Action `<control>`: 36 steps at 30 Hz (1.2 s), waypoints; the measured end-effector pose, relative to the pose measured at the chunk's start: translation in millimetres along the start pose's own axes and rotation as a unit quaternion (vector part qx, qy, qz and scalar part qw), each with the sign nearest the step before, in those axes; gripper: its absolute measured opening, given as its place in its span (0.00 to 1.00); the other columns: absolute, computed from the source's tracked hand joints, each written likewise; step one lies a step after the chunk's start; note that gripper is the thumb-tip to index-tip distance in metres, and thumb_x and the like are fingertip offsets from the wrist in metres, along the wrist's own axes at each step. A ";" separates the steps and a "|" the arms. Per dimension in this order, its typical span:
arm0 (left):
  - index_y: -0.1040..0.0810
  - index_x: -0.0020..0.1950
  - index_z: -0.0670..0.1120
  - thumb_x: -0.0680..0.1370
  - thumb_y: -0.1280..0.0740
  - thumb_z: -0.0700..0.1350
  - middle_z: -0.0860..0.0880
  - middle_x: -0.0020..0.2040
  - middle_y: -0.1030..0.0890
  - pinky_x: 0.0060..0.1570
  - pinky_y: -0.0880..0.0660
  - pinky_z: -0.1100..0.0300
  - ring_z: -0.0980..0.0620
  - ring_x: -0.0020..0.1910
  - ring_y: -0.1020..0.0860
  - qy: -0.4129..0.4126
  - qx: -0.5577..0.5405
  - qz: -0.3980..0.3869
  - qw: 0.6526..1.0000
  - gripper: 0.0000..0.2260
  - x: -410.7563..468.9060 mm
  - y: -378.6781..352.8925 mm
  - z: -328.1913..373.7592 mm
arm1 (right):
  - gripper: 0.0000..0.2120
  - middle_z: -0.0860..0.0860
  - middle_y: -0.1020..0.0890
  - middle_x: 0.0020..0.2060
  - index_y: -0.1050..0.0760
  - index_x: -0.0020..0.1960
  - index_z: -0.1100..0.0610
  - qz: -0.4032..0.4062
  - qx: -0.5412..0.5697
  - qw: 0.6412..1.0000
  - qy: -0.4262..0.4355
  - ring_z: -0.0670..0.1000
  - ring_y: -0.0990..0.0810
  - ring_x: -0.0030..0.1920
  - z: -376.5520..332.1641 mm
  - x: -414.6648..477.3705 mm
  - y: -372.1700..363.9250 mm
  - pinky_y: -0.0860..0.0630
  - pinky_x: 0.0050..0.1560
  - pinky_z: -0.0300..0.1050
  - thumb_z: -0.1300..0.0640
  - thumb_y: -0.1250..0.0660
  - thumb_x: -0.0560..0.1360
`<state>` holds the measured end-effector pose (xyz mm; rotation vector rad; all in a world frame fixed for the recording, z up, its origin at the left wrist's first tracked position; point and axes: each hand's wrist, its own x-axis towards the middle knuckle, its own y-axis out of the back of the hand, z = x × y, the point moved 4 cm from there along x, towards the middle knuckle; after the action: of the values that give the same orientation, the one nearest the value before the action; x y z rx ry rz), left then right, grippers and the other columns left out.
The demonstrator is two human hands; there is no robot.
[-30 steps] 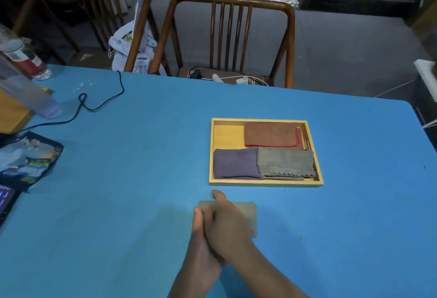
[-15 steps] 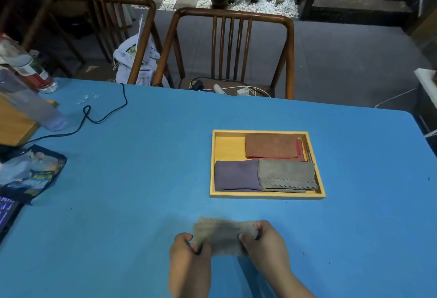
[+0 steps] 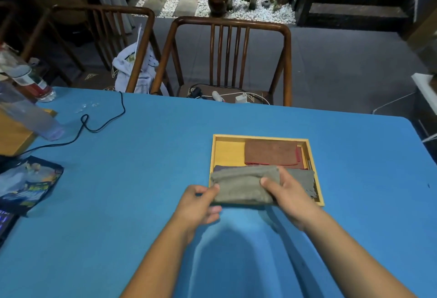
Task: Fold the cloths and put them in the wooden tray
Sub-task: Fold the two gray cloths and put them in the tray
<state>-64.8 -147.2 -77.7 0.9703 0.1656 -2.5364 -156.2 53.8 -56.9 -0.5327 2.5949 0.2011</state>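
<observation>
Folded grey-brown cloth held by both hands over the near-left part of the wooden tray.

The left hand (image 3: 197,203) pinches the left end of the folded cloth (image 3: 243,185) between thumb and fingers; the right hand (image 3: 287,194) is clamped on its right end, thumb on top. The cloth spans the near rim of the wooden tray (image 3: 313,155) and covers most of a purple cloth (image 3: 218,168) inside it. A brown cloth (image 3: 270,152) lies folded in the far half of the tray; a grey cloth (image 3: 303,178) lies in the near-right part, just beside the right hand. The tray rests on the blue table (image 3: 142,179).
</observation>
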 end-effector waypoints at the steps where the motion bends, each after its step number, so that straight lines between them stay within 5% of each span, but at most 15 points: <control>1: 0.29 0.53 0.43 0.76 0.31 0.52 0.44 0.44 0.21 0.44 0.18 0.50 0.47 0.37 0.19 -0.003 0.013 0.016 1.000 0.15 5.6 0.4 16.3 | 0.13 0.55 0.18 0.58 0.29 0.64 0.56 0.002 0.025 1.000 0.004 0.54 0.20 0.59 -8.3 14.1 3.7 0.25 0.63 0.55 0.60 0.36 0.79; 6: 0.28 0.43 0.47 0.73 0.39 0.62 0.47 0.41 0.20 0.49 0.22 0.48 0.44 0.44 0.18 -0.121 0.153 0.120 0.973 0.18 31.1 -3.7 84.1 | 0.09 0.57 0.15 0.52 0.26 0.59 0.56 0.040 0.046 0.998 -0.001 0.55 0.15 0.51 -28.8 77.7 11.5 0.19 0.55 0.53 0.60 0.35 0.79; 10: 0.26 0.60 0.45 0.77 0.38 0.56 0.41 0.60 0.23 0.56 0.27 0.51 0.41 0.57 0.23 -0.201 0.312 0.155 0.916 0.18 68.9 -25.1 102.9 | 0.08 0.56 0.16 0.53 0.26 0.57 0.55 0.096 0.093 0.990 -0.051 0.55 0.15 0.50 -28.2 126.5 11.6 0.17 0.52 0.53 0.60 0.34 0.78; 14: 0.31 0.71 0.48 0.79 0.38 0.49 0.40 0.70 0.32 0.61 0.29 0.50 0.39 0.64 0.27 -0.234 0.397 0.105 0.881 0.20 101.5 -44.3 90.2 | 0.16 0.56 0.20 0.54 0.29 0.62 0.59 0.194 -0.119 0.973 -0.048 0.57 0.21 0.52 -26.9 153.4 9.8 0.22 0.54 0.49 0.57 0.34 0.76; 18: 0.29 0.68 0.48 0.79 0.40 0.46 0.46 0.74 0.34 0.66 0.34 0.48 0.42 0.72 0.36 -0.396 0.628 0.082 0.665 0.17 110.7 -65.1 75.1 | 0.16 0.58 0.19 0.56 0.27 0.59 0.59 0.212 -0.352 0.911 -0.038 0.61 0.21 0.56 -32.7 156.5 12.1 0.27 0.47 0.47 0.51 0.35 0.75; 21: 0.29 0.68 0.47 0.80 0.43 0.43 0.47 0.69 0.28 0.69 0.38 0.49 0.42 0.74 0.38 -0.401 0.697 0.054 0.592 0.16 118.5 -70.7 68.1 | 0.18 0.56 0.20 0.56 0.27 0.58 0.56 0.231 -0.451 0.861 -0.049 0.59 0.20 0.54 -33.3 150.7 17.4 0.31 0.42 0.46 0.46 0.34 0.74; 25: 0.32 0.70 0.48 0.80 0.43 0.41 0.47 0.72 0.30 0.71 0.40 0.47 0.42 0.76 0.41 -0.382 0.716 0.044 0.583 0.18 123.8 -67.9 63.6 | 0.23 0.56 0.18 0.48 0.39 0.52 0.56 0.242 -0.445 0.862 -0.029 0.61 0.19 0.49 -29.5 146.6 19.9 0.31 0.38 0.48 0.44 0.30 0.73; 29: 0.41 0.76 0.47 0.80 0.47 0.38 0.44 0.79 0.42 0.74 0.45 0.44 0.42 0.79 0.51 -0.345 0.725 0.010 0.595 0.23 121.7 -65.8 55.8 | 0.23 0.58 0.19 0.52 0.35 0.59 0.60 0.242 -0.370 0.895 -0.061 0.63 0.20 0.53 -25.6 147.0 30.0 0.31 0.41 0.48 0.43 0.34 0.75; 32: 0.43 0.77 0.48 0.80 0.47 0.38 0.46 0.80 0.45 0.76 0.48 0.45 0.45 0.80 0.53 -0.325 0.695 -0.018 0.641 0.25 113.9 -62.1 58.3 | 0.25 0.59 0.19 0.52 0.33 0.60 0.61 0.236 -0.375 0.894 -0.072 0.62 0.20 0.52 -26.8 141.0 32.0 0.30 0.41 0.48 0.42 0.34 0.76; 36: 0.34 0.73 0.49 0.79 0.43 0.44 0.48 0.73 0.32 0.72 0.39 0.52 0.46 0.74 0.38 -0.393 0.589 0.036 0.705 0.21 75.9 -50.5 79.0 | 0.17 0.54 0.21 0.49 0.30 0.54 0.56 0.278 -0.417 0.864 0.049 0.59 0.21 0.48 -53.6 106.7 28.5 0.30 0.38 0.47 0.43 0.37 0.77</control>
<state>-185.2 -147.3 -70.6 0.0395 -1.8549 -2.5388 -276.9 31.7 -60.3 -0.0245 2.5861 1.5637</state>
